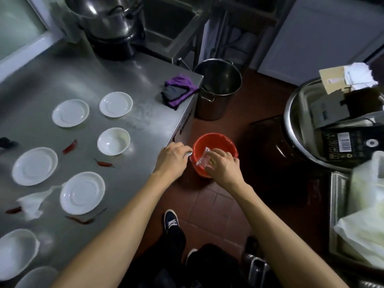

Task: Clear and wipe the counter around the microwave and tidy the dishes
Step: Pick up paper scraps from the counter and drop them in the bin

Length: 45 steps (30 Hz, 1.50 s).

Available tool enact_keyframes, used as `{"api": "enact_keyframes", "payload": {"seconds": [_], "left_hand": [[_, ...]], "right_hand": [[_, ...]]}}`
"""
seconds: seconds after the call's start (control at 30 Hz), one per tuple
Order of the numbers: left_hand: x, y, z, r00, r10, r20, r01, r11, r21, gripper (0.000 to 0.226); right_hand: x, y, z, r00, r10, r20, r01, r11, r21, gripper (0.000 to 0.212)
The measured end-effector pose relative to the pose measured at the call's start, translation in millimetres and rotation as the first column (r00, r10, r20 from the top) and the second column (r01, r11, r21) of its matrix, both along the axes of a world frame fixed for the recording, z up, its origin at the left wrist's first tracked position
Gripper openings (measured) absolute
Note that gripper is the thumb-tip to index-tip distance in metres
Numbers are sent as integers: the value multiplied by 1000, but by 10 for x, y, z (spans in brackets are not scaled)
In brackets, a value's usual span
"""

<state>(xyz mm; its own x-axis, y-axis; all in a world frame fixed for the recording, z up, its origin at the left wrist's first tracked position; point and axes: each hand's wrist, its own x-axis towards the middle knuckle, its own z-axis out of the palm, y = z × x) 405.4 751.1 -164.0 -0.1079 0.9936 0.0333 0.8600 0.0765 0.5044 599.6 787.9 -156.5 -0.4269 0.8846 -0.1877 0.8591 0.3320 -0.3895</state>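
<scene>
Right hand (223,166) grip pinches clear wrapper (202,160) over red bucket (216,142); left hand (173,157) grip clutches scrap (white).

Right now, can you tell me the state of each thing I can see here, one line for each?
Left hand: pinching a small white scrap at the counter edge.
Right hand: holding a clear wrapper over the red bin.
Red bin: open, on the floor.
Saucers: empty, spread on the counter.
Bowl: upright, empty.
Purple cloth: bunched at the counter corner.
Steel pot: uncovered, on the floor.
Chillies: scattered loose.
</scene>
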Motion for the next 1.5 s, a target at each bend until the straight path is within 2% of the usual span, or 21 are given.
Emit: {"api": "enact_keyframes", "payload": {"seconds": [0.27, 0.57, 0.93, 1.2, 1.5], "left_hand": [[57, 646, -250, 995, -96, -4, 95, 989, -111, 21], [621, 1480, -570, 980, -188, -65, 167, 954, -248, 21], [1122, 2149, -1072, 985, -162, -64, 114, 877, -466, 28], [1085, 2538, -1881, 989, -147, -13, 114, 819, -562, 29], [899, 2835, -3078, 987, -150, 60, 155, 777, -610, 28]], "right_hand": [[280, 441, -277, 991, -118, 55, 123, 988, -98, 59], [944, 1117, -750, 981, -187, 57, 195, 961, -198, 48], [1455, 1931, -1406, 990, -74, 117, 113, 922, -371, 47], [1341, 2193, -2215, 984, -20, 178, 101, 884, -457, 53], [975, 2377, -3318, 978, -73, 197, 171, 820, -546, 55]]}}
